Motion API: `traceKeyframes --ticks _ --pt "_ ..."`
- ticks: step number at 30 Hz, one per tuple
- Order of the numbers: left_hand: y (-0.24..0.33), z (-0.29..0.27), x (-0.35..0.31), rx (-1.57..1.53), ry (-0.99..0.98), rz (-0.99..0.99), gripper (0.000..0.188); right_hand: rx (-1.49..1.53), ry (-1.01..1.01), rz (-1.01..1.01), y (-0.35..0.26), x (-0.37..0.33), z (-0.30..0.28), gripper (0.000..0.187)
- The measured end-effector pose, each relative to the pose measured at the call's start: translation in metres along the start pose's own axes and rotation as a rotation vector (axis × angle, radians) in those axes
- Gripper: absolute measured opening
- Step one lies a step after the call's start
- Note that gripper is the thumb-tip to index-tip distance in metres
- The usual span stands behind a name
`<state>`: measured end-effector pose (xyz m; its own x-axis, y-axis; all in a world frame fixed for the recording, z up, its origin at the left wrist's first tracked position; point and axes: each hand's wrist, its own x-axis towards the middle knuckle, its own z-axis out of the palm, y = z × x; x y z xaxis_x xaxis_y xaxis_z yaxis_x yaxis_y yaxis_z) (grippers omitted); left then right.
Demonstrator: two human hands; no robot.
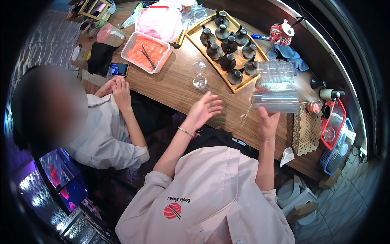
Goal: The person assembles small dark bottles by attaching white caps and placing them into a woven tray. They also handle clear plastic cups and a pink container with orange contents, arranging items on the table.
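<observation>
My right hand [269, 123] grips a stack of clear plastic cups [278, 101] above the right side of the table. The stack lies sideways and is slightly blurred. Just beyond it appears another clear plastic stack [277, 70]; whether the two touch, I cannot tell. Palm up and fingers spread, my left hand [205, 110] holds nothing near the table's front edge. Beyond that hand stands a small clear plastic cup [200, 82], with a round clear piece [199, 67] right behind it.
A bamboo tray [237, 88] carries several dark small-necked bottles. Left of it sits a tub of orange food [146, 51] with black tongs. A co-worker's hands [118, 88] rest by a phone [118, 69]. Red [334, 122] and blue [332, 162] baskets stand at the right.
</observation>
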<state>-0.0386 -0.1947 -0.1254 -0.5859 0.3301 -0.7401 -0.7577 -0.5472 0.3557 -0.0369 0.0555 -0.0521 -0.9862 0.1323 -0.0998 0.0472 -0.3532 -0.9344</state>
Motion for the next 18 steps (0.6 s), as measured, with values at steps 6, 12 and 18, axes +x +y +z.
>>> traceKeyframes --ticks 6,12,18 --pt "-0.007 0.073 -0.033 0.158 -0.336 0.292 0.052 0.069 -0.126 0.147 0.019 -0.017 0.041 0.051" --pt "-0.002 0.072 -0.036 0.323 -0.245 0.455 0.046 -0.012 -0.116 0.125 0.021 -0.019 0.045 0.050" --pt "-0.006 0.071 -0.036 0.324 -0.259 0.522 0.045 0.026 -0.098 0.223 0.027 -0.022 0.036 0.048"
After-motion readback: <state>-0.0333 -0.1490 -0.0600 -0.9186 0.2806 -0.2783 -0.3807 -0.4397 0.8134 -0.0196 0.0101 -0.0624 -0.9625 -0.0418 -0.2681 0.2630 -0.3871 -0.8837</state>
